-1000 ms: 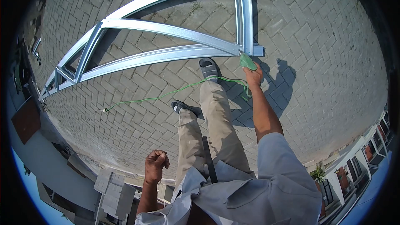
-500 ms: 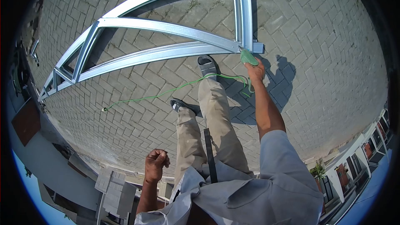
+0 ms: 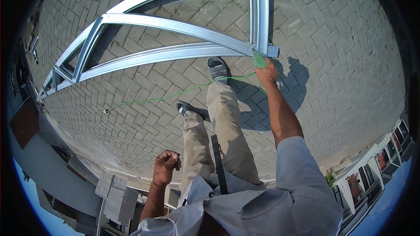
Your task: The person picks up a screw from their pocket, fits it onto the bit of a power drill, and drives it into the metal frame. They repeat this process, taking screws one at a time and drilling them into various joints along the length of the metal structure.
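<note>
My right hand is wrapped round a green corded drill. The drill's tip meets the joint where the bars of a silver metal truss come together, near its lower right corner. From the drill a thin green cord trails left across the pavers and ends in a plug. Down by my left leg, my left hand hangs away from the truss with its fingers curled closed. Whatever those fingers hold, if anything, is too small to make out.
Grey block paving lies under the truss and around me. My sandalled foot stands just below the truss's lower bar, close to the cord. Buildings line the street edge behind me.
The drill and my right hand have shifted slightly, with the tip still at the same joint. My left hand has turned a little, fingers still curled. The whole view has tilted slightly.
</note>
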The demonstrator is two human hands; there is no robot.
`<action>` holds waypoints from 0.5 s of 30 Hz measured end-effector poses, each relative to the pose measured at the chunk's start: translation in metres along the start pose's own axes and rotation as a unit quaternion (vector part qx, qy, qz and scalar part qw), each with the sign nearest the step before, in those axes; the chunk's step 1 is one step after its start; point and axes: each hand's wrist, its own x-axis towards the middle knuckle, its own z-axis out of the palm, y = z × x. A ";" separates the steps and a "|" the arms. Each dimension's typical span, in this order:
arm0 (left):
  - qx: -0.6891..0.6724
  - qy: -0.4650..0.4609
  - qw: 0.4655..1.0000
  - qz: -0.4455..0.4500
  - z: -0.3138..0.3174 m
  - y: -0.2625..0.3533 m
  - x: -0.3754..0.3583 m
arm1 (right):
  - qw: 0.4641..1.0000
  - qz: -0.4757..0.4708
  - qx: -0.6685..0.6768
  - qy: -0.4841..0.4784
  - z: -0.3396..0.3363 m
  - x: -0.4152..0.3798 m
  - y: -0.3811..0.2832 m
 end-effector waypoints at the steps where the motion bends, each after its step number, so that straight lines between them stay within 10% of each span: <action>1: -0.001 -0.004 1.000 0.001 0.000 0.001 -0.001 | 1.000 -0.003 -0.007 0.001 0.001 0.000 0.000; 15: -0.016 0.017 0.999 -0.021 -0.009 0.002 0.001 | 0.999 -0.042 -0.023 0.001 -0.006 0.010 0.009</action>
